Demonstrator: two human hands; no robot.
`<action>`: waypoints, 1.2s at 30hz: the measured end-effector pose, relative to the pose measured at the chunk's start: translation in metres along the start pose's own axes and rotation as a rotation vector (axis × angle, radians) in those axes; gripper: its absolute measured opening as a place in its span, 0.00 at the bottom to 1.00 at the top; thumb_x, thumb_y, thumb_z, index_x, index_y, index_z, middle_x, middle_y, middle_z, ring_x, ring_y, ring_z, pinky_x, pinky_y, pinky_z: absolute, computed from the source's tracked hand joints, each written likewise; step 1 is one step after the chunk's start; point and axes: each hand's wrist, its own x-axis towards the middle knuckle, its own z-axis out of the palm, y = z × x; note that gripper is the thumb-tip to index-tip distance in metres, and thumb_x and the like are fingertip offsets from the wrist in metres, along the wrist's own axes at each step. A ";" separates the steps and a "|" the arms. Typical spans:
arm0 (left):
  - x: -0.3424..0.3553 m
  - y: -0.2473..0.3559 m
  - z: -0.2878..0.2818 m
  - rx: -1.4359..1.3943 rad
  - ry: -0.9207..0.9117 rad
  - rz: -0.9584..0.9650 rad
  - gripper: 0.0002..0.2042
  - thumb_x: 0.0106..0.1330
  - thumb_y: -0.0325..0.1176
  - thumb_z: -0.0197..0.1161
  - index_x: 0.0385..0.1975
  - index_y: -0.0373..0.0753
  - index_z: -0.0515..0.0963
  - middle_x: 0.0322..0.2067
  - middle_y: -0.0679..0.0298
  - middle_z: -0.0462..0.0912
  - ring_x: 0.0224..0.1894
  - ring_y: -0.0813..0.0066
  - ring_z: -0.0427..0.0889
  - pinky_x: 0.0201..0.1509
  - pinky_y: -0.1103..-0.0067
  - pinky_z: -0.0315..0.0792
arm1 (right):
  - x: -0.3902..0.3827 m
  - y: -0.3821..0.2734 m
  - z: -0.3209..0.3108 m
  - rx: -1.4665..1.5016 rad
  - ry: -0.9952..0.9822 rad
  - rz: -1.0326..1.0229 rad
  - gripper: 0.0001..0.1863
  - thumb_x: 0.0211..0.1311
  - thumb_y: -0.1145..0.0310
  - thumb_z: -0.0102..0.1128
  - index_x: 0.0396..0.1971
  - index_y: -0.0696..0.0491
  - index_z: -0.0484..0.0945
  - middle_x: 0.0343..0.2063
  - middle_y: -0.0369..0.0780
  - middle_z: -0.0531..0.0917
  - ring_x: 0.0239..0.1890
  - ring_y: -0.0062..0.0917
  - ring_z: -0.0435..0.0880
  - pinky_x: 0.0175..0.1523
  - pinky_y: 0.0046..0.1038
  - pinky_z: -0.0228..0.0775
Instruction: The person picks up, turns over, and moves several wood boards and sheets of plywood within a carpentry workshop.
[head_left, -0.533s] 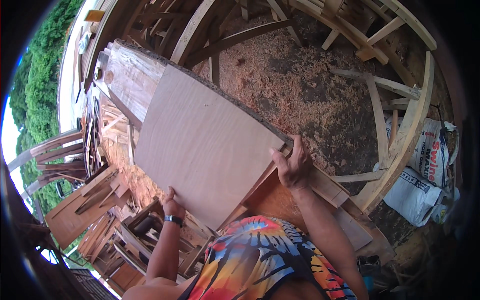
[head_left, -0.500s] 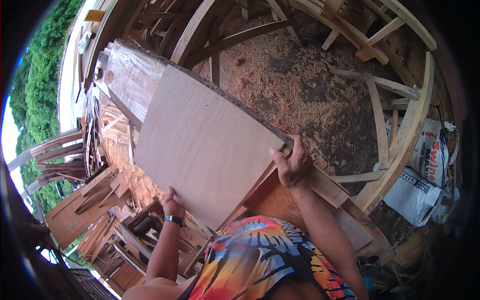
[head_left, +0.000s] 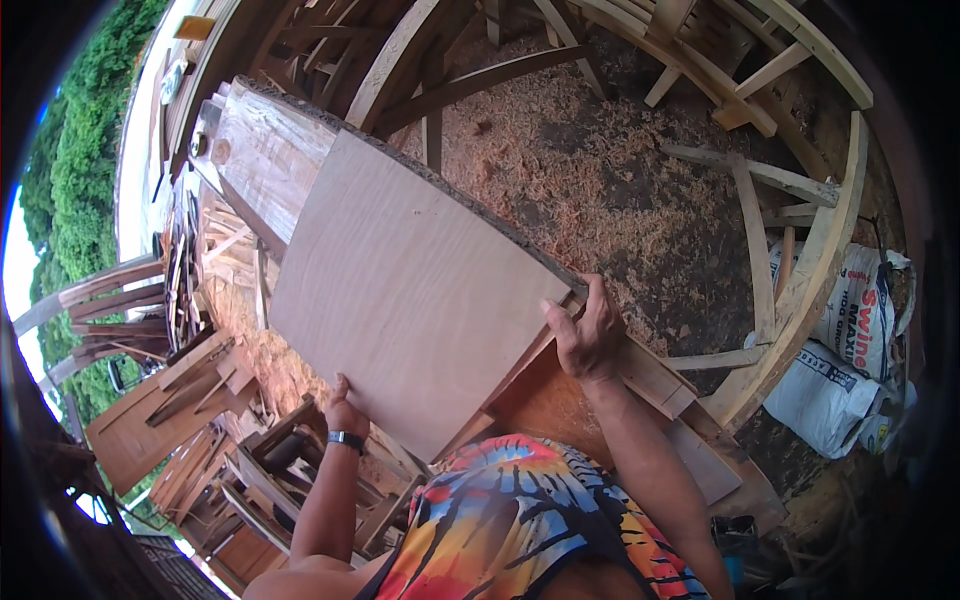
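Note:
A broad, pale plywood sheet (head_left: 415, 280) lies in front of me on a rough-edged wooden slab bench (head_left: 270, 145). My right hand (head_left: 588, 328) grips the sheet's near right corner, thumb on top and fingers over the bench-side edge. At the near left edge, my left hand (head_left: 346, 408) holds the sheet with its thumb up on the rim; its other fingers are mostly hidden below. A dark band with a pale face circles the left wrist. Under the sheet's near edge shows a brown wooden surface (head_left: 545, 400).
Wood shavings (head_left: 560, 180) cover the floor beyond the bench. Curved timber frames (head_left: 800, 290) stand at the right, beside white printed sacks (head_left: 825, 390). At the left lie brown panels (head_left: 155, 420) and stacked offcuts (head_left: 235, 245). Small boards (head_left: 660, 385) sit by my right forearm.
Both hands keep their grip on the plywood sheet, which stays in place on the bench. The whole view has shifted very slightly.

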 end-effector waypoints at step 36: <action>0.013 -0.009 -0.017 0.053 -0.003 0.074 0.26 0.72 0.48 0.57 0.63 0.40 0.65 0.62 0.57 0.72 0.64 0.54 0.70 0.70 0.53 0.60 | -0.002 -0.008 -0.001 0.009 0.011 0.007 0.28 0.54 0.51 0.64 0.45 0.59 0.73 0.37 0.51 0.81 0.41 0.47 0.81 0.47 0.42 0.72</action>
